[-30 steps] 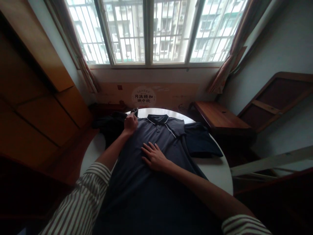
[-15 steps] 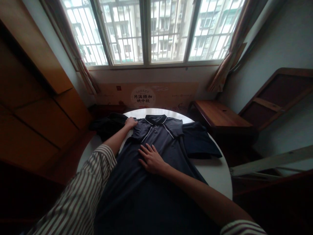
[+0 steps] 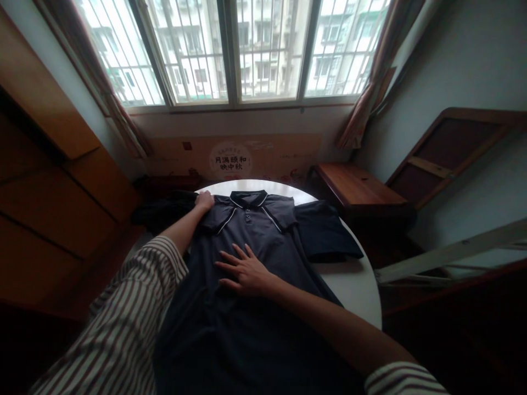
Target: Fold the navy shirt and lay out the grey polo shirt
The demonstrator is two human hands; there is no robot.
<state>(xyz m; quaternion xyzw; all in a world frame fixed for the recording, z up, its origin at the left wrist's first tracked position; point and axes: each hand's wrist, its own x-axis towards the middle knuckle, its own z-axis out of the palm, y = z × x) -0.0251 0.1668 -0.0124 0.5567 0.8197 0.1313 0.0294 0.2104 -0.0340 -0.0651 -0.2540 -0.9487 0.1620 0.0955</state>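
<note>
A dark grey polo shirt [image 3: 255, 230] with white piping lies face up on a round white table [image 3: 354, 285], collar toward the window. My left hand [image 3: 205, 201] rests at the shirt's left shoulder, fingers curled on the fabric there. My right hand [image 3: 242, 270] lies flat and open on the shirt's chest, fingers spread. The shirt's right sleeve [image 3: 325, 236] is spread out to the right. Both my forearms come out of striped cuffs.
More dark cloth [image 3: 164, 211] is heaped at the table's left edge. A wooden side table [image 3: 354, 186] stands to the right, a printed cardboard panel [image 3: 230, 159] under the window, wooden cabinets [image 3: 61, 181] to the left, a folded wooden frame [image 3: 444, 159] against the right wall.
My left hand has drawn the shirt's left shoulder flat and out to the left; a second ago that part was bunched up. My right hand has stayed on the chest. The view has shifted.
</note>
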